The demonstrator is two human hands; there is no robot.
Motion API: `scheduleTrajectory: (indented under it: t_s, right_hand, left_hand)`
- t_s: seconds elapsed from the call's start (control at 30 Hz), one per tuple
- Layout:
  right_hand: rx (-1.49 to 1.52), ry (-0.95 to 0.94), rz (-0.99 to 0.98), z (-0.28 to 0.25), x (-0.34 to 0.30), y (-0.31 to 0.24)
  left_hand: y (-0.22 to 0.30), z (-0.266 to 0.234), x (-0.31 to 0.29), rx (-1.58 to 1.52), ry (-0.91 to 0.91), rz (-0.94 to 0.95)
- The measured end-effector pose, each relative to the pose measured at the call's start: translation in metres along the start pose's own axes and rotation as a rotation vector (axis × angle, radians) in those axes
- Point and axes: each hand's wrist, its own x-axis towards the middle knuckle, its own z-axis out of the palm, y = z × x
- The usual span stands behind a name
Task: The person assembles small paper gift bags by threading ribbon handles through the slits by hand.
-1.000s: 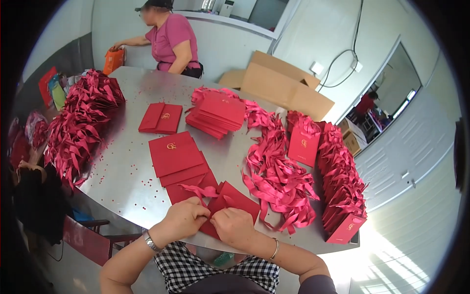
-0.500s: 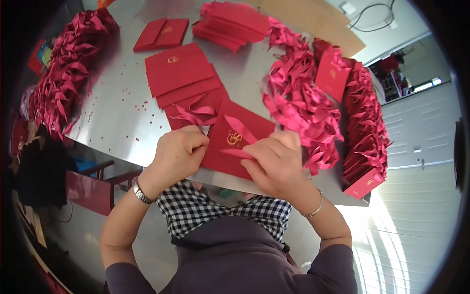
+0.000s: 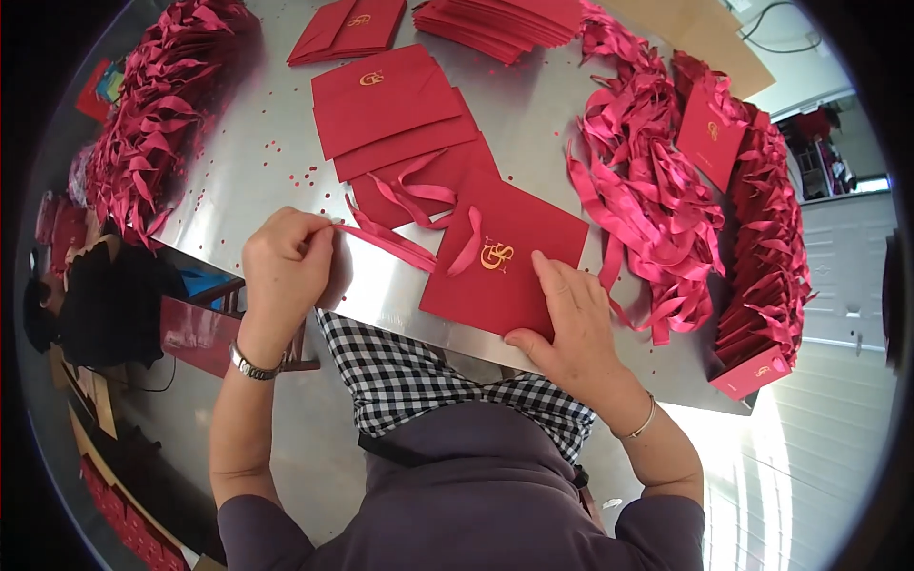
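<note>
My left hand point(image 3: 288, 259) pinches one end of a pink-red ribbon point(image 3: 388, 245) between thumb and fingers, left of a flat red paper bag point(image 3: 526, 221) with a gold emblem. The ribbon stretches from that hand to the bag's left edge, and another short piece of ribbon point(image 3: 468, 243) lies across the bag's face. My right hand point(image 3: 579, 328) rests on the bag's lower right part, fingers extended and thumb apart near its front edge. Behind it, several flat red bags point(image 3: 381, 119) overlap, with loose ribbons point(image 3: 409, 190) lying over the nearest one.
A heap of loose ribbons point(image 3: 652, 224) lies on the right of the metal table point(image 3: 248, 205). Beyond it stands a long row of ribboned bags point(image 3: 762, 247); a similar row point(image 3: 157, 124) is at the left. Stacked flat bags point(image 3: 500, 24) lie at the back. Small red dots are scattered about.
My left hand has moved left, drawing the ribbon out from the bag. My right hand has let go of the ribbon near the emblem and now lies on the bag. The view has shifted.
</note>
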Motion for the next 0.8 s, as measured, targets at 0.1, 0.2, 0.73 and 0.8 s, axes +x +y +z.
scheduleTrajectory:
  t_s: [0.1, 0.2, 0.73, 0.8]
  right_hand:
    - [-0.024, -0.040, -0.049, -0.007, 0.000, -0.004]
    - [-0.123, -0.054, -0.075, -0.009, -0.009, -0.013]
    - [-0.178, 0.045, -0.038, -0.002, -0.010, -0.016]
    - [-0.191, -0.011, -0.030, -0.003, -0.007, -0.014]
  left_hand:
    - [-0.005, -0.001, -0.007, 0.006, 0.000, -0.046]
    - [-0.001, 0.000, -0.009, -0.028, 0.018, -0.098]
    - [0.065, 0.060, 0.025, 0.177, -0.325, 0.622]
    - [0.056, 0.063, 0.022, 0.160, -0.292, 0.597]
